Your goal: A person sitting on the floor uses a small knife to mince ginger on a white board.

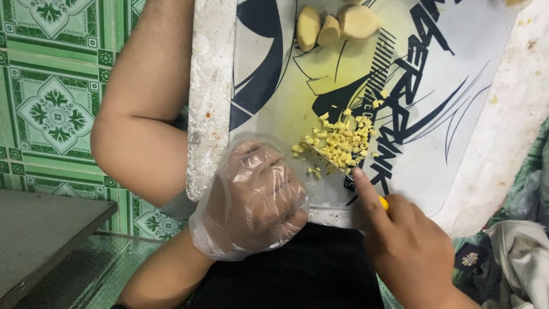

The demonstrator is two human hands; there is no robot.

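Observation:
My left hand (254,197) wears a clear plastic glove and is curled into a loose fist at the near edge of a white cutting board (457,114) with dark printed graphics. It holds nothing. My right hand (400,240) grips a knife with a yellow handle (383,202), index finger stretched along its back. The blade (329,159) lies edge-down in a small pile of finely chopped yellow ginger (340,137) at the board's middle. Three peeled ginger chunks (334,26) lie at the board's far side.
The board rests on a white, worn slab (209,97). Green patterned floor tiles (54,103) lie to the left, a grey flat surface (40,229) at the lower left, crumpled cloth (517,263) at the lower right.

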